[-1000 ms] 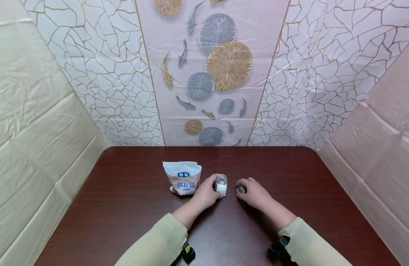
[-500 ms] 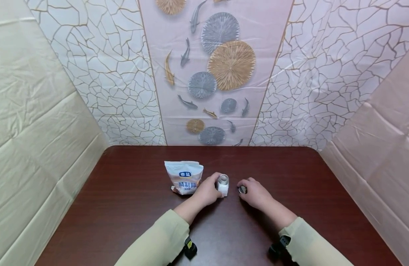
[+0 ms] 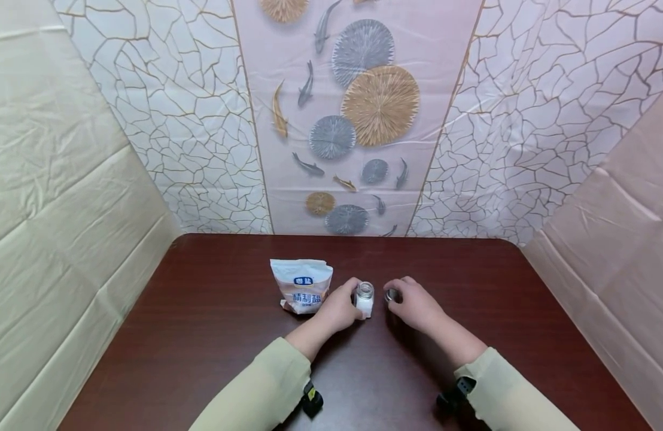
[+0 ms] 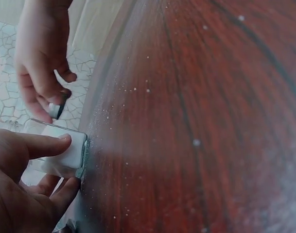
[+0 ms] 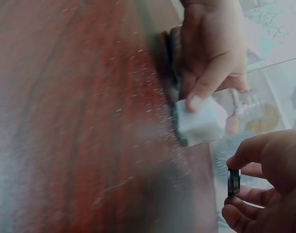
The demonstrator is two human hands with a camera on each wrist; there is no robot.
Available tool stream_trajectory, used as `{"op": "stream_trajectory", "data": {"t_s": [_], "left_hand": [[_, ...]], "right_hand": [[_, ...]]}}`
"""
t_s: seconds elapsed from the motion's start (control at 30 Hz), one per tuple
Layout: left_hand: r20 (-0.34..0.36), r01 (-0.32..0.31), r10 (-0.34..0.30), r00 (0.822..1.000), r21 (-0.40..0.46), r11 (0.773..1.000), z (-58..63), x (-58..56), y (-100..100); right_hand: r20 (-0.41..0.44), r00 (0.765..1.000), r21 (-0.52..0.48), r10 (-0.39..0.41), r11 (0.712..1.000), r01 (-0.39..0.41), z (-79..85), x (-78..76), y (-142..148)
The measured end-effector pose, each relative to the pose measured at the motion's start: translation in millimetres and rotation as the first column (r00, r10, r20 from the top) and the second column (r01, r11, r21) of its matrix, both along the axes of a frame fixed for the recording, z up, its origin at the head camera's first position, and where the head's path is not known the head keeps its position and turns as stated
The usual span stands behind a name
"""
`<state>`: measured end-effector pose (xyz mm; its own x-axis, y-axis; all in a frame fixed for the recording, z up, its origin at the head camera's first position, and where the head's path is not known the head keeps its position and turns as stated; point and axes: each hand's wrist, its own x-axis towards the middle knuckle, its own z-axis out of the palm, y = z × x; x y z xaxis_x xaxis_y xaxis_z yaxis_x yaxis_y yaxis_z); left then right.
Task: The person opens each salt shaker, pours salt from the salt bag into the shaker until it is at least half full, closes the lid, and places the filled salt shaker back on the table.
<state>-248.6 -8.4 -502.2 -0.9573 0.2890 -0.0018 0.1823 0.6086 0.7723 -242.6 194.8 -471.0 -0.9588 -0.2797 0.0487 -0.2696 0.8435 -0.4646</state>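
Observation:
A small square glass jar [image 3: 365, 302] of white salt stands upright and uncapped on the table. My left hand [image 3: 339, 308] grips it from the left, the thumb [image 4: 53, 144] along its near side and the fingers behind. Just to the right, my right hand [image 3: 414, 304] pinches a small round metal jar lid [image 5: 234, 182] between thumb and fingertips, held on edge and apart from the jar. In the left wrist view the lid [image 4: 55, 109] shows beyond the jar's shoulder. Left of the left hand stands a white and pinkish salt bag [image 3: 301, 286] with blue Chinese lettering.
Both hands work over a dark red-brown wooden table [image 3: 229, 359]. White grains [image 4: 135, 89] lie scattered on it near the jar. A patterned cloth wall [image 3: 213, 120] rises behind the table, with beige cloth at both sides.
My right hand has lifted slightly, and the lid in it has turned and come up a little. The left hand keeps its grip on the jar. The head view has shifted slightly.

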Motion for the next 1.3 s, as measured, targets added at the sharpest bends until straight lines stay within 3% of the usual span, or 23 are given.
{"op": "stream_trajectory", "data": {"t_s": [0.43, 0.73, 0.97, 1.3], "left_hand": [[0.013, -0.003, 0.003, 1.0, 0.013, 1.0, 0.9, -0.3, 0], [0.04, 0.008, -0.009, 0.999, 0.014, 1.0, 1.2, -2.9, 0], [0.045, 0.015, -0.015, 0.999, 0.002, 1.0, 2.5, -2.9, -1], [0.066, 0.022, -0.022, 0.998, -0.001, 1.0, 1.6, -4.5, -1]], "right_hand": [[-0.064, 0.998, -0.112, 0.007, 0.994, -0.015, 28.3, 4.6, -14], [-0.113, 0.991, -0.15, 0.069, 0.985, -0.086, 32.5, 9.8, -32], [-0.095, 0.991, -0.148, 0.094, 0.983, -0.107, 31.7, 11.2, -40], [-0.136, 0.983, -0.157, 0.123, 0.977, -0.144, 28.9, 13.1, -44]]}}
